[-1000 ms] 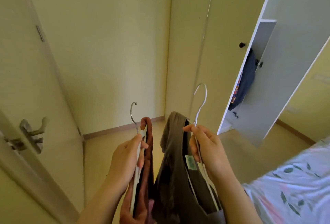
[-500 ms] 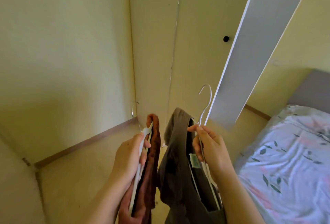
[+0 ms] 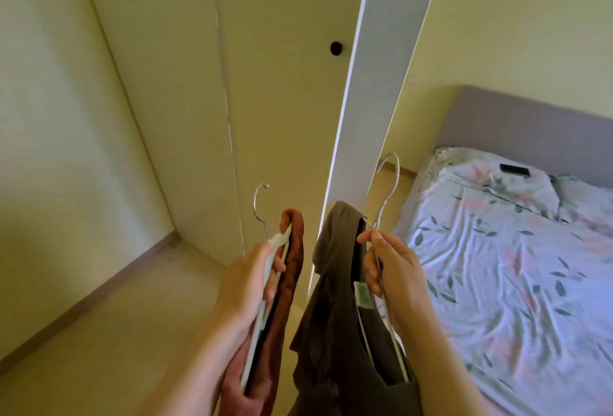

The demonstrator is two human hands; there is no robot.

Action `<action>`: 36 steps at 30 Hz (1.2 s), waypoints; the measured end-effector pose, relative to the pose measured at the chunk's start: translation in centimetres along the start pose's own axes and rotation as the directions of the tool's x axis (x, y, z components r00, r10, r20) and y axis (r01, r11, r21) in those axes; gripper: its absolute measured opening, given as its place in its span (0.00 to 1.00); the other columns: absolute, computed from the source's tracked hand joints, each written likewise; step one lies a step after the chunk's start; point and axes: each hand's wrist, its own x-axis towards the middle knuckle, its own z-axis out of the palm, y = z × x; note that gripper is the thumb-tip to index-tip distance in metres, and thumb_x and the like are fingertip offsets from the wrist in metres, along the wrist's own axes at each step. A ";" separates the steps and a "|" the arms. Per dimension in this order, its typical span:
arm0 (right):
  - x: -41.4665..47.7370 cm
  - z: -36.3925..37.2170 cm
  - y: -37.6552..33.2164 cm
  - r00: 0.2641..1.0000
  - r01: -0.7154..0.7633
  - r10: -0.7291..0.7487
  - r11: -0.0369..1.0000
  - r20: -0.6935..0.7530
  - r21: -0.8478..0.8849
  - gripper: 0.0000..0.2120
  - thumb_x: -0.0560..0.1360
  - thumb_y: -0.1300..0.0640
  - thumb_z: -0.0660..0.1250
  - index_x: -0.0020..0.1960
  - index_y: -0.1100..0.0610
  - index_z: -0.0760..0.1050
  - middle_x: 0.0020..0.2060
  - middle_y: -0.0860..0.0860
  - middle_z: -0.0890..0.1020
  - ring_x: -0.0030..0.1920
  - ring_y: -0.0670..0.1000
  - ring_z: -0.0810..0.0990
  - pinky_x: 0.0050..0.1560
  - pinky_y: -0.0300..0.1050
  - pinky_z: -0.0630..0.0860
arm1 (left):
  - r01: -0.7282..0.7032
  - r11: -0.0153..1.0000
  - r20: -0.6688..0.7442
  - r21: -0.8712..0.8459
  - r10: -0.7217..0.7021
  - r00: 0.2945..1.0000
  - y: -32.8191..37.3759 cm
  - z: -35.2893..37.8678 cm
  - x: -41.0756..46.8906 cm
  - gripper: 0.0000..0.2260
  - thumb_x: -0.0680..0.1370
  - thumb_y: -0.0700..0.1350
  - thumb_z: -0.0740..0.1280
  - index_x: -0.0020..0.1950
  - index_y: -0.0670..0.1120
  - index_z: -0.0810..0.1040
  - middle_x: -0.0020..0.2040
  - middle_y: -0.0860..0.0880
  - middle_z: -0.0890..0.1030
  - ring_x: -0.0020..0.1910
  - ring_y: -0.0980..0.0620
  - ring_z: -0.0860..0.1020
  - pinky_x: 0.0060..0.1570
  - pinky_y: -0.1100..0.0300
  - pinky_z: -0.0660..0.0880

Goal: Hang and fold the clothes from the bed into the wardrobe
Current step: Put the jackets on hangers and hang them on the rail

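Hooks upright, probably for hanging in the wardrobe [image 3: 282,100]: left hand [image 3: 245,283] grips a white hanger [image 3: 278,239] bearing a rust top [image 3: 293,259], right hand [image 3: 394,269] pinches a wire hanger [image 3: 384,203] bearing a brown top [image 3: 335,299], both before the open door [image 3: 374,84]; bed [image 3: 514,266] at right

The bed [image 3: 497,299] fills the right side of the view, its grey padded headboard [image 3: 517,123] set against the wall. A wrinkled pale sheet [image 3: 481,249] printed with green leaves and pink flowers covers the mattress. At the head end lie two pillows in the same print, one [image 3: 481,183] nearer the wardrobe and another [image 3: 587,203] at the right edge. A small, flat, dark object [image 3: 514,169] rests on the nearer pillow; what it is cannot be told. The light-coloured floor [image 3: 116,342] runs along the left and lower part, edged by a brown skirting board [image 3: 83,303]. The wardrobe [image 3: 282,133] stands on this floor beside the bed.
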 end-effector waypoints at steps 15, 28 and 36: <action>9.2 -3.8 1.0 0.965 0.025 -0.013 0.999 -0.264 0.042 0.15 0.84 0.60 0.55 0.48 0.61 0.79 0.23 0.50 0.68 0.19 0.47 0.62 0.19 0.35 0.60 | 0.011 1.000 0.347 -0.013 -0.006 0.938 2.5 8.0 12.4 0.21 0.82 0.53 0.55 0.37 0.42 0.76 0.19 0.52 0.66 0.20 0.55 0.65 0.33 0.58 0.67; 13.6 -4.1 -1.4 0.793 0.082 -0.103 0.995 -0.601 -0.061 0.15 0.84 0.60 0.55 0.49 0.63 0.79 0.22 0.51 0.67 0.20 0.48 0.62 0.20 0.36 0.60 | -0.068 0.998 0.744 0.003 0.043 0.667 5.7 13.9 21.8 0.22 0.83 0.53 0.53 0.41 0.43 0.80 0.23 0.51 0.67 0.24 0.53 0.66 0.34 0.57 0.66; 17.5 -8.0 -1.7 0.777 0.059 -0.074 0.997 -0.625 -0.045 0.14 0.84 0.60 0.55 0.49 0.62 0.79 0.23 0.53 0.68 0.20 0.48 0.62 0.20 0.37 0.61 | -0.061 0.996 0.738 0.064 -0.007 0.675 7.4 19.1 24.9 0.20 0.82 0.51 0.54 0.44 0.40 0.79 0.24 0.50 0.68 0.26 0.53 0.67 0.33 0.59 0.66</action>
